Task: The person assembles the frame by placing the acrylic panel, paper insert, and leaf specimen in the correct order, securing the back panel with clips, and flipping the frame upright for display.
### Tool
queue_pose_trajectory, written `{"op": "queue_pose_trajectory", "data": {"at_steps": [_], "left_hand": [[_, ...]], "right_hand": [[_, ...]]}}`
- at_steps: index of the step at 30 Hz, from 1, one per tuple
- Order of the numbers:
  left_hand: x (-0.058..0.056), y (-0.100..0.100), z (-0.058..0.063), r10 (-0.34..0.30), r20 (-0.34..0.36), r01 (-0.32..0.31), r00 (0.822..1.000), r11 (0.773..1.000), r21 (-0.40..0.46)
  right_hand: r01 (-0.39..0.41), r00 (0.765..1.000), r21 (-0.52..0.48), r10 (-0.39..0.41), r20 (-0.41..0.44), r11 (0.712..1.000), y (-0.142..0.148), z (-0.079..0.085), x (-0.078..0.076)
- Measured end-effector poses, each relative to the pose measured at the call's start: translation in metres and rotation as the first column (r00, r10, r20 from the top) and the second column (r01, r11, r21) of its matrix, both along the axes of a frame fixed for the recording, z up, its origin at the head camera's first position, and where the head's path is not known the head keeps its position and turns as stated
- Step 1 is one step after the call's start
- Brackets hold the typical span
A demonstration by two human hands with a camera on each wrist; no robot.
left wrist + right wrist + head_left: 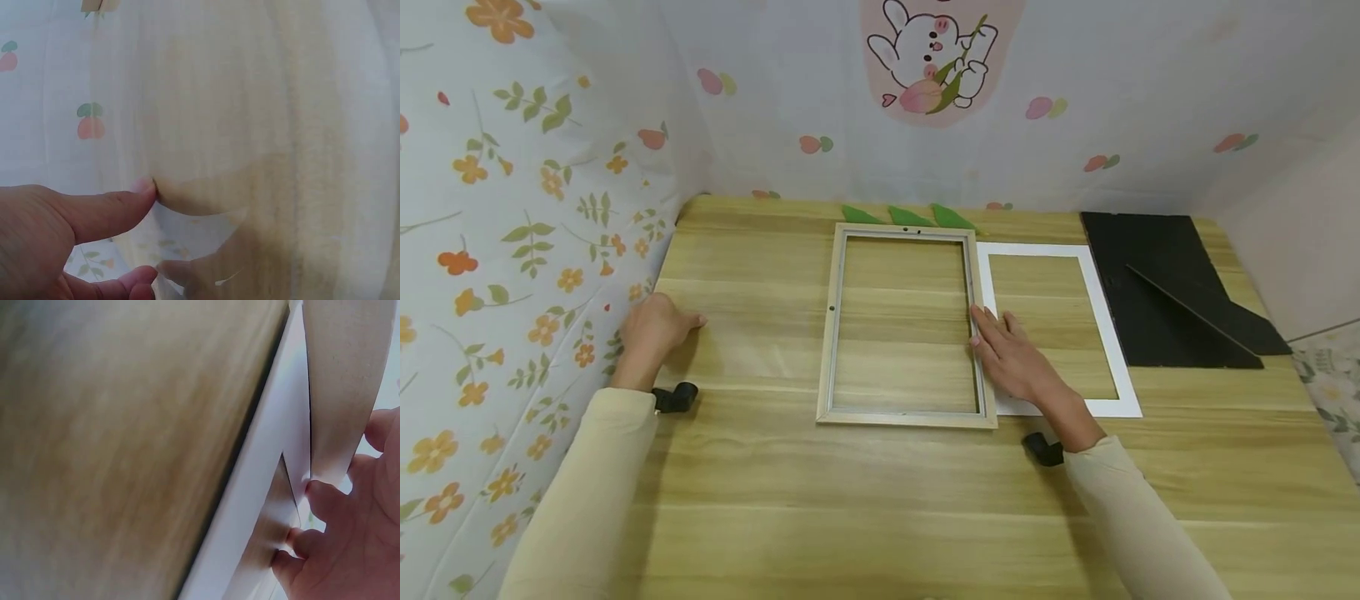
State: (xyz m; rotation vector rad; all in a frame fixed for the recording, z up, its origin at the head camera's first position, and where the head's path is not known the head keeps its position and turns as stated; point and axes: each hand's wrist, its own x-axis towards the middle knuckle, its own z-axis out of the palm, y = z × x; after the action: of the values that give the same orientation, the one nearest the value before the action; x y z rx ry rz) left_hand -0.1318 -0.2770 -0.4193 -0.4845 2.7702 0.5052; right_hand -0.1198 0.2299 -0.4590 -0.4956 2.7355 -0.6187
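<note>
A light wooden picture frame [826,358] lies on the table, its inner ledge facing up. Against its right side rest the fingertips of my right hand [1017,367], with the fingers fairly straight; in the right wrist view they touch the outer face of the frame [350,369]. Below that hand lies a white mat [1105,317], its left edge overlapped by the frame. At the table's left side, my left hand [655,329] has curled fingers and an extended thumb. Its thumb [115,212] and fingertips meet a clear, reflective sheet [237,125], which is barely visible from the head.
A black backing board [1138,325] with a raised stand leg [1213,308] lies at the right. Several green paper leaves [951,217] stick out behind the frame. Floral cloth [550,250] borders the left side, and printed cloth [760,100] hangs at the back.
</note>
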Motion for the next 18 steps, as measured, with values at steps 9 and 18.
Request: {"op": "queue_pose_trajectory", "data": {"at_steps": [9, 18], "left_hand": [[-0.006, -0.014, -0.005, -0.020, 0.068, 0.018, 0.997, 0.999, 0.030], [-0.003, -0.027, -0.005, 0.236, 0.122, -0.261, 0.964, 0.762, 0.592]], "right_hand": [[-0.006, 1.000, -0.012, 0.006, 0.001, 1.000, -0.001, -0.001, 0.000], [-0.056, 0.998, 0.001, 0.056, 0.013, 0.998, 0.000, 0.003, -0.004]]}}
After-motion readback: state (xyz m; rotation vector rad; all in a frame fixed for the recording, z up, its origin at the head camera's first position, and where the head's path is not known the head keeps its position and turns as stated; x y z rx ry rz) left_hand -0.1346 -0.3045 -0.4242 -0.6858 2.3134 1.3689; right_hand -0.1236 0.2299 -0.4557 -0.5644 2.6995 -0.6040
